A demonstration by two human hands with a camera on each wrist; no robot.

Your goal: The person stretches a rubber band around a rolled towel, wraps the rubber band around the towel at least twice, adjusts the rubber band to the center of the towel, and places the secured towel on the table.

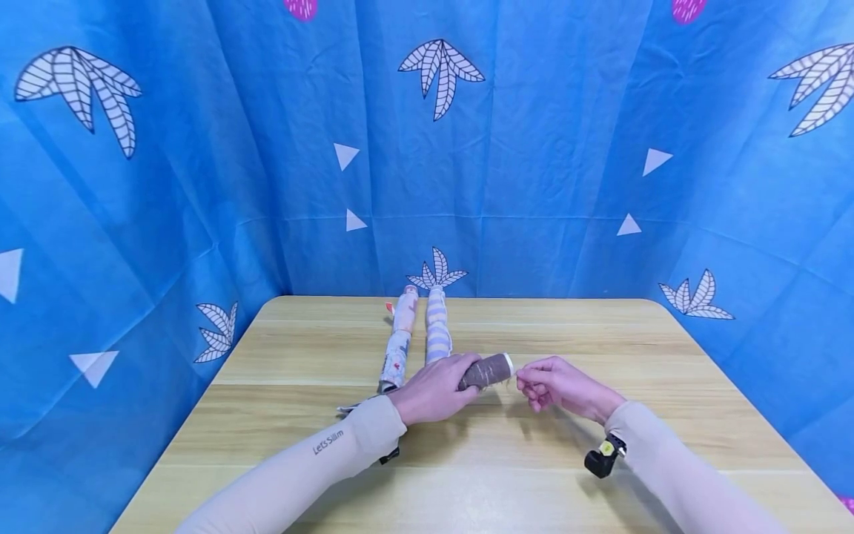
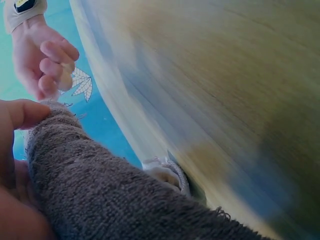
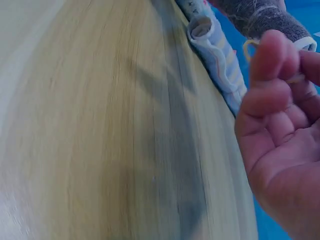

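Note:
My left hand grips a rolled brown towel, holding it just above the table with its white-edged end pointing right. In the left wrist view the towel's fuzzy rolled cloth runs across the frame, with the left thumb and fingers round its far part. Close to the white-edged end, my right hand has its fingers curled, and the fingertips pinch a thin yellowish rubber band. Part of that band is hidden behind the fingers. Loose threads hang from the towel.
Beyond the left hand, a patterned rolled towel and a purple-striped rolled towel lie side by side on the wooden table. Part of a grey item shows by the left sleeve. A blue printed curtain surrounds the table's back and sides.

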